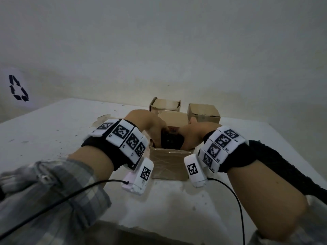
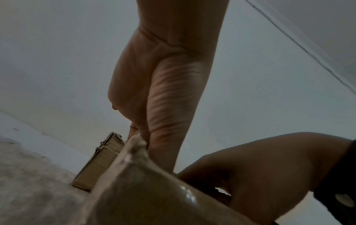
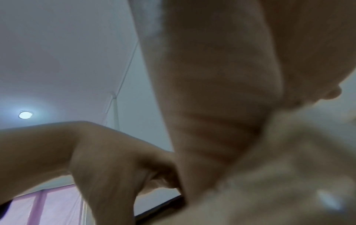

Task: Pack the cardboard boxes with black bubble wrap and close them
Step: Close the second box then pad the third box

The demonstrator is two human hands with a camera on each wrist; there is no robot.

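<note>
Brown cardboard boxes [image 1: 203, 112] on a speckled white surface [image 1: 53, 131]; black bubble wrap [image 1: 170, 141] in the near box; black-and-white checkered wrist markers [image 1: 122, 137]; grey plaid sleeve [image 1: 53, 191].

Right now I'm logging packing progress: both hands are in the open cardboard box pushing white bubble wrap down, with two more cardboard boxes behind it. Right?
Not quite: the head view shows the bubble wrap is black, not white. The rest holds: left hand and right hand reach into the open brown cardboard box, with two more cardboard boxes behind it.
</note>
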